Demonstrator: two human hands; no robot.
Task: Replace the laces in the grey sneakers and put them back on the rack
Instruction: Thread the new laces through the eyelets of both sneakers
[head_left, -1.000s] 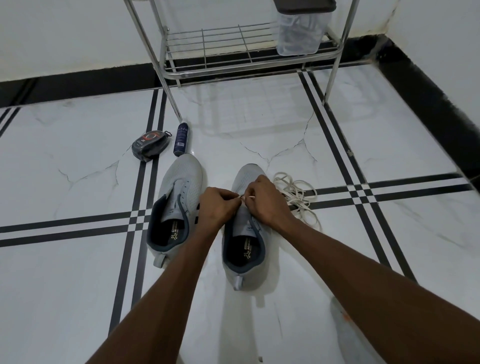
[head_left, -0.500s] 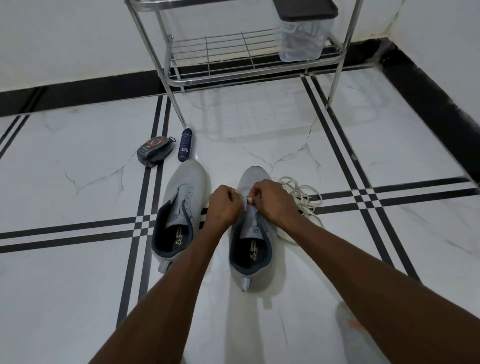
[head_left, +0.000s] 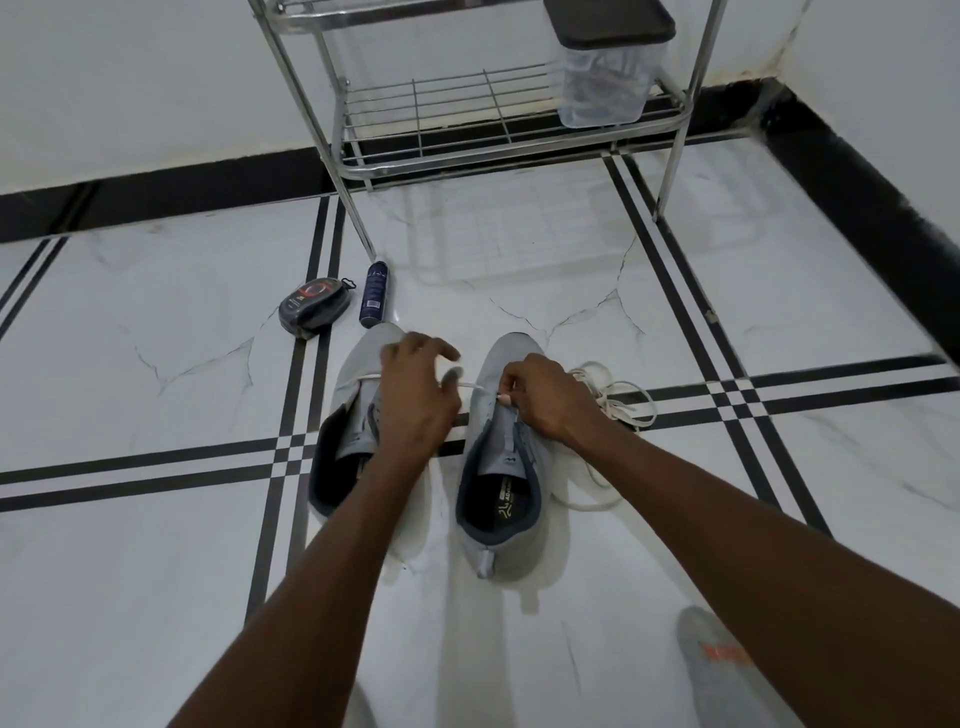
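Two grey mesh sneakers with dark blue collars stand side by side, toes toward the wall, on a white marbled tile floor (head_left: 156, 571) crossed by black double stripes. The left grey sneaker (head_left: 358, 415) sits over the crossing of the stripes; the right grey sneaker (head_left: 501, 467) is just beside it. The right one's insole carries pale printing that starts with "AD" and a large figure, too small to read in full; a small white logo marks its tongue.

The right hand (head_left: 545, 402) has its fingers curled, pinching a white flat lace (head_left: 470, 385) at the eyelets of the right sneaker. The lace runs leftward from there, under the left hand (head_left: 415, 395) and across the front of the left sneaker. The left hand hovers over the left sneaker with fingers spread and blurred; whether it touches the lace cannot be told.

A loose heap of cream laces (head_left: 618, 400) lies on the floor, touching the right sneaker's outer side.

Beyond the left sneaker's toe lie a dark blue spray can (head_left: 375, 293) with unreadable white text and a black oval shoe-shine sponge case (head_left: 314, 307) with a red ring on its label.

A chrome wire rack (head_left: 467, 111) stands against the far wall, its lower shelf holding a clear plastic box with a dark lid (head_left: 605, 67) near its right end.
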